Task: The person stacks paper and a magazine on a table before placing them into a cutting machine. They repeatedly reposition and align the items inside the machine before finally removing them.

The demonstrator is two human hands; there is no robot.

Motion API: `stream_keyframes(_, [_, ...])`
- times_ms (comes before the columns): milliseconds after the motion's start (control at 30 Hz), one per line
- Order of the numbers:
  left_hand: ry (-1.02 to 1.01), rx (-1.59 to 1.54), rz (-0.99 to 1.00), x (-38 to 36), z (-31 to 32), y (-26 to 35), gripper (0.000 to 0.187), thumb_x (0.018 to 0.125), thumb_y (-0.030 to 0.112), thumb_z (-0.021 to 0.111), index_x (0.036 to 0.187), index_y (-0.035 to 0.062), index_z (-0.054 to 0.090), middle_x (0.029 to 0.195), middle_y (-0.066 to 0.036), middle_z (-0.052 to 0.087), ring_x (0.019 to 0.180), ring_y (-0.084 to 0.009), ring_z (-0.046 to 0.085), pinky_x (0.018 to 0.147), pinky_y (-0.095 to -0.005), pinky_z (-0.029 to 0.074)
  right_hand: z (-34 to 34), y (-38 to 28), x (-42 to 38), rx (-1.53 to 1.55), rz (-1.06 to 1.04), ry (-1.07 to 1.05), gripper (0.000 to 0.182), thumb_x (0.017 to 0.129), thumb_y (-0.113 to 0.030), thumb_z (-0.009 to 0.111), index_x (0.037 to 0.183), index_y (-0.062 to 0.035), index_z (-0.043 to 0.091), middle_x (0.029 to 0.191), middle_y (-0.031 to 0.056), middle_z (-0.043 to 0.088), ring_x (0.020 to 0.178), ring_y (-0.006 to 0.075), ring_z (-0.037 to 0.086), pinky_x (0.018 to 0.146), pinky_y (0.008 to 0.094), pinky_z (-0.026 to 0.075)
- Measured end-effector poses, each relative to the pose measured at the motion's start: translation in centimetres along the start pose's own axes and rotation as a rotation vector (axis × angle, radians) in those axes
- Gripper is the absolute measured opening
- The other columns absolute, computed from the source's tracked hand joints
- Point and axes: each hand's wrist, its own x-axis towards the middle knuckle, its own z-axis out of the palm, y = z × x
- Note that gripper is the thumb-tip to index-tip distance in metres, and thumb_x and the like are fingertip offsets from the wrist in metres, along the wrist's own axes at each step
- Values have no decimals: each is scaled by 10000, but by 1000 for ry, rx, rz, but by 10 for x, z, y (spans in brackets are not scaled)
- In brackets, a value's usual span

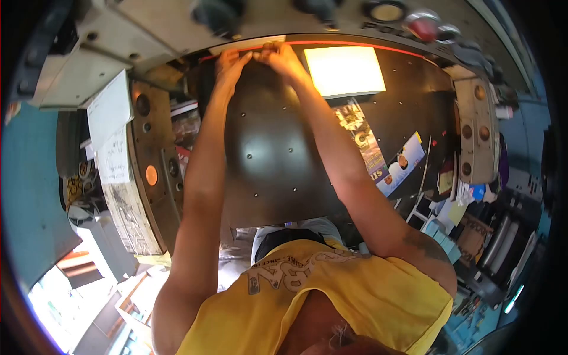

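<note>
Both of my arms reach forward over a dark machine table (266, 171) dotted with small metal studs. At the table's far edge, my left hand (232, 64) has its fingers bent and pressed together beside a red line (331, 42). Close to its right, my right hand (279, 61) is also closed, its fingertips near those of my left hand. Whatever the fingers hold is too small to make out. A pale strip (251, 42) lies just behind them. To the right of my right hand sits a brightly lit stack of paper (344, 71).
Printed sheets (362, 139) and a photo strip (402, 165) lie on the table's right side. Metal side blocks (155, 171) (476, 130) flank it. A machine panel with a red button (422, 25) overhangs the far edge. Papers (112, 148) hang at the left.
</note>
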Motion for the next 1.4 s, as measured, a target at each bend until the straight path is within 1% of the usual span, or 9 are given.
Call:
stream_keyframes(100, [-135, -12, -228, -55, 25, 20, 579, 860, 327, 835, 1277, -7, 612, 1183, -170, 679, 1100, -228, 647, 912, -358, 541, -51, -28, -99, 35, -112, 102, 419, 848, -135, 792, 1205, 29, 643, 1052, 133, 723, 940, 181, 691, 854, 297, 547])
stream_keyframes(233, [-369, -69, -292, -100, 77, 25, 620, 872, 359, 822, 1284, -46, 599, 1203, -173, 661, 1078, -228, 648, 886, -345, 550, -157, 9, -190, -109, -157, 641, 361, 857, -118, 803, 1159, 13, 654, 1029, 125, 715, 934, 171, 687, 804, 314, 567])
stream_keyframes(300, [-490, -92, -368, -115, 96, 48, 676, 864, 363, 829, 1318, -67, 570, 1226, -179, 651, 1081, -228, 643, 884, -350, 551, -216, 45, -191, -174, 71, 796, 416, 890, -165, 788, 1222, 37, 640, 1135, 167, 690, 989, 198, 682, 846, 333, 574])
stream_keyframes(433, [-301, -43, -302, -143, 135, 56, 684, 858, 311, 838, 1338, -86, 558, 1240, -191, 651, 1073, -219, 640, 860, -343, 552, -271, 60, -172, 188, 139, 575, 537, 916, -252, 762, 1311, 74, 600, 1185, 194, 671, 1017, 221, 680, 868, 342, 581])
stream_keyframes(633, [-58, -116, -141, -154, 162, 40, 404, 830, 110, 825, 1164, -78, 695, 1047, -151, 744, 919, -188, 685, 840, -314, 544, -257, 68, -131, 209, 162, 500, 477, 861, -268, 785, 1189, 62, 682, 1087, 178, 707, 894, 221, 716, 773, 302, 602])
stream_keyframes(733, [-25, -74, -175, -136, 165, 43, 408, 825, 103, 816, 1174, -75, 700, 1071, -156, 744, 964, -193, 692, 868, -315, 544, -246, 68, -106, 154, 132, 572, 340, 796, -214, 801, 1029, 26, 741, 986, 141, 728, 843, 203, 729, 718, 289, 595])
stream_keyframes(1000, [312, -17, -170, -49, 169, 39, 498, 811, 196, 845, 1196, -57, 655, 1104, -192, 736, 964, -233, 706, 885, -345, 545, -211, 50, -19, 194, 175, 648, 389, 751, -234, 814, 956, 85, 728, 792, 151, 727, 664, 229, 722, 657, 323, 594])
stream_keyframes(1200, [178, 358, -106, -42, 145, 34, 386, 724, 314, 907, 977, 73, 742, 999, -162, 735, 973, -276, 673, 874, -412, 545, -195, 21, 18, 174, 277, 635, 520, 732, -218, 838, 1041, 159, 656, 967, 198, 714, 741, 247, 732, 690, 315, 641])
stream_keyframes(1400, [387, 657, -19, -14, 148, 20, 341, 682, 446, 895, 819, 164, 760, 925, -43, 725, 1080, -302, 576, 878, -432, 504, -185, 14, 37, 280, 279, 644, 634, 747, -120, 841, 1218, 194, 555, 1107, 258, 666, 802, 272, 732, 680, 336, 673])
